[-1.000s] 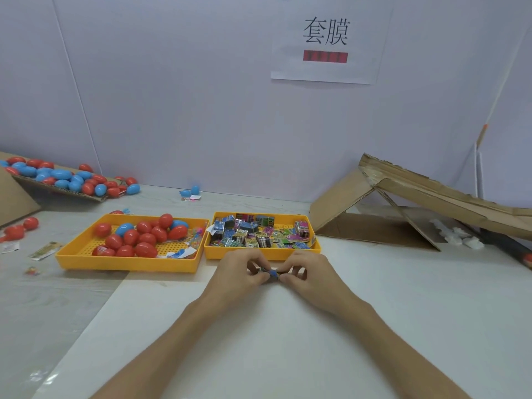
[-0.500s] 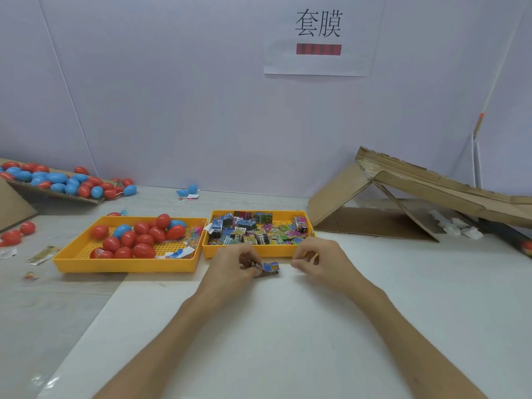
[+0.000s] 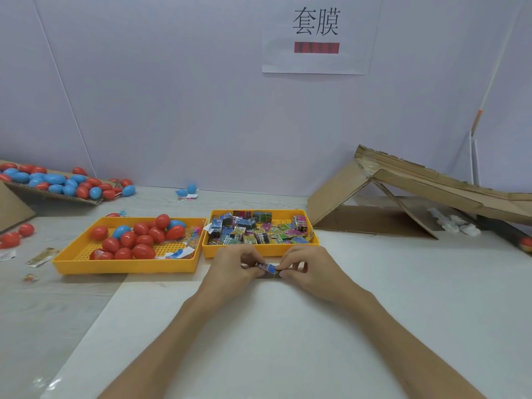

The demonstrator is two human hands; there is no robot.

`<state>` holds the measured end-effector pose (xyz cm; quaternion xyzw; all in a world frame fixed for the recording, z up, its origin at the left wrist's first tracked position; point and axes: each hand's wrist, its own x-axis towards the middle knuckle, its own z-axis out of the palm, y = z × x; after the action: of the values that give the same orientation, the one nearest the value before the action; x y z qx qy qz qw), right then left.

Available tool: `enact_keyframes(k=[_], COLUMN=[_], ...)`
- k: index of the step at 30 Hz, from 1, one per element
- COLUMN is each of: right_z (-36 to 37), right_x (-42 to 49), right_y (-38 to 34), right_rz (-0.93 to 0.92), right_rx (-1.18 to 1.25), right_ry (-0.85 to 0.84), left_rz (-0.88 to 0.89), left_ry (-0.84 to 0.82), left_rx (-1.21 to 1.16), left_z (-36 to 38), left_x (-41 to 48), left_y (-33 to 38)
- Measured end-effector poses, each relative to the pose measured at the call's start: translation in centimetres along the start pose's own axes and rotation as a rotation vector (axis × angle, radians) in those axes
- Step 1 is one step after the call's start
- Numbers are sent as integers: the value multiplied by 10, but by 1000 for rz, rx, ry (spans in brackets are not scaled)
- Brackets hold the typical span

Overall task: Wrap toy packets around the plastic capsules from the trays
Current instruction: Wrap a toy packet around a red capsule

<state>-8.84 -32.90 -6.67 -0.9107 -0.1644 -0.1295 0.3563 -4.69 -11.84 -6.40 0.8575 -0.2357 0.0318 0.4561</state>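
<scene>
The yellow plastic tray (image 3: 123, 267) of red and blue egg-shaped plastic capsules (image 3: 144, 250) lies left of the grip, well apart. The left hand (image 3: 231, 267) pinches the left end of the small blue printed toy packet (image 3: 269, 267). The right hand (image 3: 309, 264) pinches the right end. The packet's long axis runs left-right. The left hand is nearer the capsules.

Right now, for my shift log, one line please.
left hand: pinches toy packet | right hand: pinches toy packet | capsules: in left tray

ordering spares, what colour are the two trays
Both are orange-yellow: the capsule tray and the packet tray, seen in the head view.
</scene>
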Motion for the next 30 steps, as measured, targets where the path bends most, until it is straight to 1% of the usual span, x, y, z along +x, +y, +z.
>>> enact_keyframes(k=[12,17,19,22,25,30], right_z=[-6,-18,-21,-12,1,-1], right_x=[0,-4,-3,-3,-3,-3], right_y=[-4,7,8,3,-2,-2], right_rz=[15,89,97,47,-20,-21], right_rx=[4,3,14,27,-27,-61], right_ry=[22,28,65,45,6,48], left_rz=[-50,-77,-82,-58,-33,-36], left_ry=[8,80,66,12,-12,7], left_rx=[27,48,35,-8,-15,10], left_z=[1,-10,-13,-10,-7,-8], left_x=[1,3,2,0,0,0], left_y=[0,-7,-8,-5,-2,-4])
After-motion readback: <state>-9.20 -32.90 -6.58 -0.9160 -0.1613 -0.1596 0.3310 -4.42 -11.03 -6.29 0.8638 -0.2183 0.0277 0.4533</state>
